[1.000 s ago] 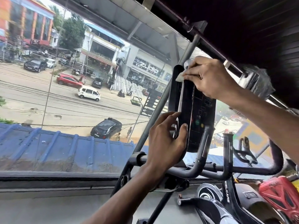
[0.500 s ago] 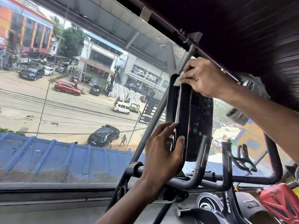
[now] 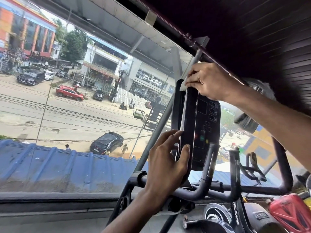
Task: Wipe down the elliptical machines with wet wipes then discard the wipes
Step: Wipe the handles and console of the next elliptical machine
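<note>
The right hand [image 3: 209,81] came in from the right of the frame, wrist bent and fingers curled down over the top edge of the console [image 3: 196,125]. Its grip was closed on a white wipe [image 3: 183,87], pressed against the console's upper left corner, with only a small piece of it showing under the fingertips. The left hand [image 3: 165,163] rose from the bottom centre, palm against the console's lower left side; its grip was wide and held nothing loose, the fingers spread flat behind the edge and the thumb lying on the front face.

There were two hands, one wipe and one console. The console was a dark upright panel, right of centre, with one red, one green and one yellow button low on its face. Black handlebars [image 3: 207,187] crossed just below it. A grey pole [image 3: 161,123] slanted up behind the console's left edge, touching or nearly so. The window [image 3: 75,98] filled the left half of the frame, with open room there beside the console; a dark ceiling [image 3: 252,27] sat close above the right hand.
</note>
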The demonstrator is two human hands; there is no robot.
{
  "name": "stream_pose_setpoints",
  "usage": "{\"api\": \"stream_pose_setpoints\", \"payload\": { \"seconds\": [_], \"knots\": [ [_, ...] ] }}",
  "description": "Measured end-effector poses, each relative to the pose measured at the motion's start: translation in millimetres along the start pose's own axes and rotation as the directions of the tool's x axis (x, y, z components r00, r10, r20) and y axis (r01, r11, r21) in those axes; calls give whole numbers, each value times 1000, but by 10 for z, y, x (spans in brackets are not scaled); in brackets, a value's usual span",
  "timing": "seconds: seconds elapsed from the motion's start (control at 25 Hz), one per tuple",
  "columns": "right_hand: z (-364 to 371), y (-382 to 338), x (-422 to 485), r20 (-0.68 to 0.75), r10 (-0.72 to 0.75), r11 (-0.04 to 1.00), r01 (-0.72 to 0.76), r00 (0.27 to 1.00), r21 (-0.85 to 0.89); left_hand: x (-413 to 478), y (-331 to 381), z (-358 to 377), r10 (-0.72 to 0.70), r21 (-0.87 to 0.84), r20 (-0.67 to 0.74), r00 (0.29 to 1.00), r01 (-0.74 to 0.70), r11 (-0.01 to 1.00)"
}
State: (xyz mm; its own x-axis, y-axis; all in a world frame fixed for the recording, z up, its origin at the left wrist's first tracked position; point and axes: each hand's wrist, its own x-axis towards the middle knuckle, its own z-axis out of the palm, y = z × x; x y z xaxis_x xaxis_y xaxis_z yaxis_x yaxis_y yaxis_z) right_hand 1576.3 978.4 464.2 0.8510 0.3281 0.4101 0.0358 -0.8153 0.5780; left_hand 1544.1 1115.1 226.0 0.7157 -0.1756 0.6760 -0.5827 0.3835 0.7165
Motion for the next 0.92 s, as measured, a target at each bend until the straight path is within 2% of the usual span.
{"api": "stream_pose_setpoints", "payload": {
  "seconds": [0.16,0.4,0.52,0.68,0.8,0.92],
  "knots": [
    [-96,-198,-34,159,-4,999,-2,987,36,-63,11,-11,1,0,-38,999,-1,1000],
    [-61,-726,-602,263,-156,972,102,952,210,-225,-7,-86,-17,40,-63,998,19,999],
    [7,-720,-744,141,-132,951,85,981,299,-270,5,-92,-30,43,-61,998,33,999],
    [12,-721,-835,135,-169,943,120,976,312,-291,21,-80,-35,40,-54,998,38,998],
    [61,-464,-664,-94,-94,970,112,991,216,-295,29,-88,-35,42,-44,998,37,998],
    [144,-215,-525,-303,69,974,2,951,225,-322,51,-104,-38,50,-28,999,39,998]
  ]
}}
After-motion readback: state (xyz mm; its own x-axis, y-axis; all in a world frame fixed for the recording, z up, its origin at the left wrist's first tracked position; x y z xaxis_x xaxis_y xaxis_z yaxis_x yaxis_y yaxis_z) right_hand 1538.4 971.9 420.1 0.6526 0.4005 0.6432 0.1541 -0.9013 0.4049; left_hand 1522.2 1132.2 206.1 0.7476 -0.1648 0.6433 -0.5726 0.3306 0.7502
